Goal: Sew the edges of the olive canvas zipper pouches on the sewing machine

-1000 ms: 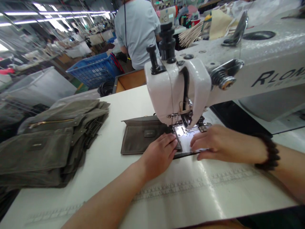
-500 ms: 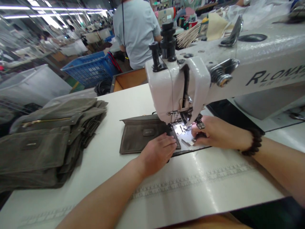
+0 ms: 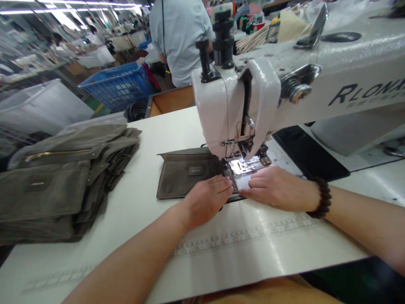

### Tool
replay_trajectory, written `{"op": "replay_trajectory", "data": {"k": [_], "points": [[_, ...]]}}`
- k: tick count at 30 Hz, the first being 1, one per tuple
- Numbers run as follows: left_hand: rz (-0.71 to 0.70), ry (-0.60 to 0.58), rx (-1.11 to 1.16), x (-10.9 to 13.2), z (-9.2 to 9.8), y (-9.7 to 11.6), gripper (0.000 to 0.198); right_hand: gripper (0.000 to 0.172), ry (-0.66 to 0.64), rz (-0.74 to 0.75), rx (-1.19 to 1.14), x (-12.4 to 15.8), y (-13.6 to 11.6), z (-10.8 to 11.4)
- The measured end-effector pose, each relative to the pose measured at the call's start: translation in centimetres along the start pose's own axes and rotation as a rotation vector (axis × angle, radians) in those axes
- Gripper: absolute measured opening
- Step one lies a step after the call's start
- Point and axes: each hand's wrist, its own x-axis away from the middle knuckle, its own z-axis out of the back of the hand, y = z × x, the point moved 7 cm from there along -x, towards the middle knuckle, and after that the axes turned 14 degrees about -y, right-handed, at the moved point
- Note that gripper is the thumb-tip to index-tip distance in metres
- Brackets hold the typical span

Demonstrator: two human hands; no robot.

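A dark olive fabric panel (image 3: 175,179) with a small label patch (image 3: 195,170) lies under the needle area of a white sewing machine (image 3: 215,109). My left hand (image 3: 207,196) rests on the panel's right part, its fingers stretched out flat. Beside the panel's right edge, my right hand (image 3: 274,188) lies low over the machine bed with its fingers extended, fingertips close to that edge; whether they touch it I cannot tell. Behind the right fingers is the lit metal presser foot and needle plate (image 3: 242,166).
A pile of similar olive fabric pieces (image 3: 60,181), one with a zipper, lies on the left of the white table (image 3: 152,253). A printed ruler scale (image 3: 228,240) runs along the front. Beyond are a blue crate (image 3: 117,88) and a person in a light shirt (image 3: 180,38).
My right hand has moved from beside the presser foot, where its fingers were curled, toward me and left to the panel's edge, and its fingers have straightened. My left hand stays on the panel.
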Motion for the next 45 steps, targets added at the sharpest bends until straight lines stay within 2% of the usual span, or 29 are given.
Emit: {"op": "replay_trajectory", "data": {"k": [4,7,11,15,18,20,24,27,30,35,40,45], "points": [[0.008,0.022,0.059,0.1,0.2,-0.2,0.019,0.022,0.009,-0.021,-0.003,0.0,-0.2,-0.1],[0.059,0.085,0.171,0.2,0.5,-0.8,0.015,0.021,0.04,-0.091,0.011,0.2,0.3,-0.1],[0.072,0.11,0.243,0.3,0.5,-1.1,0.013,0.02,0.118,-0.364,0.023,0.5,2.5,0.2],[0.063,0.097,0.211,0.1,0.6,-1.0,0.014,0.02,0.054,-0.573,-0.059,0.1,4.1,-0.3],[0.041,0.069,0.186,0.1,0.5,-0.8,0.013,0.022,0.061,-0.685,-0.083,0.3,4.8,-0.3],[0.033,0.052,0.173,0.0,0.5,-0.7,0.014,0.02,0.061,-0.61,-0.075,0.1,4.4,-0.2],[0.037,0.046,0.163,0.0,0.5,-0.5,0.015,0.019,0.072,-0.21,-0.041,-0.3,2.0,0.0],[0.046,0.03,0.152,0.1,0.5,-0.5,0.016,0.02,0.053,-0.087,0.0,-0.1,0.9,-0.2],[0.044,0.033,0.13,0.2,0.4,-0.5,0.017,0.019,0.01,-0.059,0.02,0.0,0.3,-0.5],[0.017,0.02,0.11,0.4,0.0,-0.5,0.02,0.018,0.009,-0.047,0.024,-0.2,-0.1,-0.5],[0.029,-0.024,0.108,0.1,-0.3,-1.0,0.023,0.017,0.009,-0.098,0.02,-0.4,0.1,-0.5],[0.107,-0.072,0.073,-0.4,-0.6,-2.3,0.022,0.023,0.022,-0.185,0.036,-0.6,0.7,-0.8]]}}
